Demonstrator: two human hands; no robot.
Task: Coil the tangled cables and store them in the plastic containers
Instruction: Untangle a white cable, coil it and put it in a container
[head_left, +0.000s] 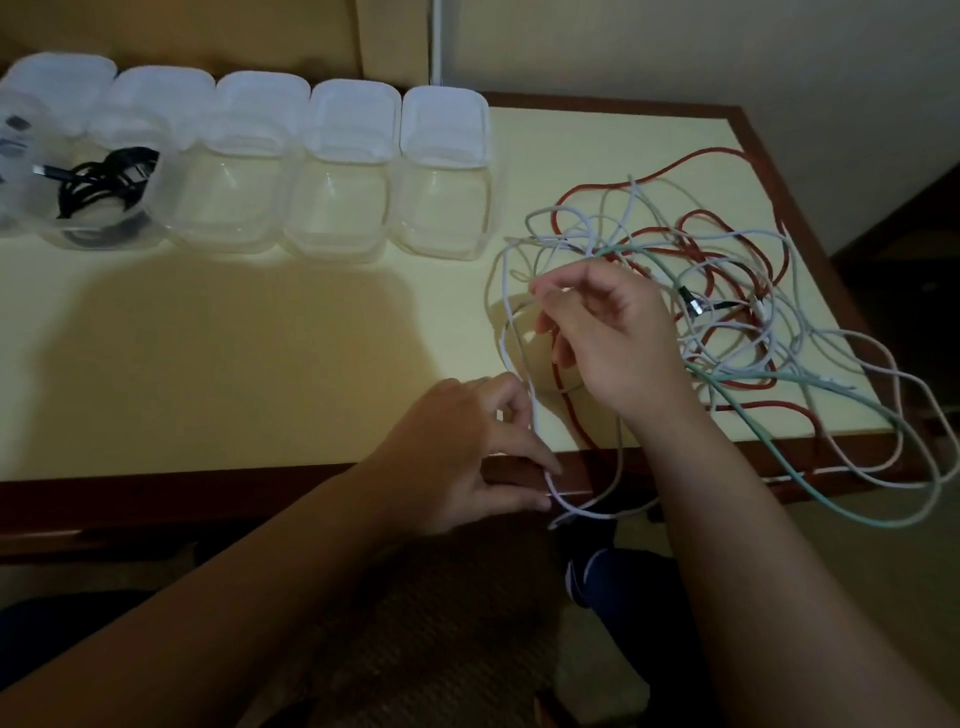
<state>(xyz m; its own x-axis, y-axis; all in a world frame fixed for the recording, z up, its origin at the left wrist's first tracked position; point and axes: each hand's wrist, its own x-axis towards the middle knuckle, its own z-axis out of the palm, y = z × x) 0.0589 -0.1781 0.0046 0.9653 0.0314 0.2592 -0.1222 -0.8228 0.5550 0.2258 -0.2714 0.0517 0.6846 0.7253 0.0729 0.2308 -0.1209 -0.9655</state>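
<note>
A tangle of cables lies on the right of the table: a red cable (727, 218), a green cable (810, 447), a pink cable (883, 374) and a white cable (506, 312). My right hand (613, 338) is raised over the tangle's left edge and pinches a strand of the white cable between thumb and fingertips. My left hand (462, 457) sits at the table's front edge and pinches the same white cable lower down, where it loops off the edge. A row of clear plastic containers (441, 208) stands at the back left.
The leftmost visible container (150, 228) holds a coiled black cable (104, 182); white lids (444, 124) lean behind the containers. The table (234, 364) has a dark wooden rim. Green and pink loops hang over the front right edge. A woven mat lies below.
</note>
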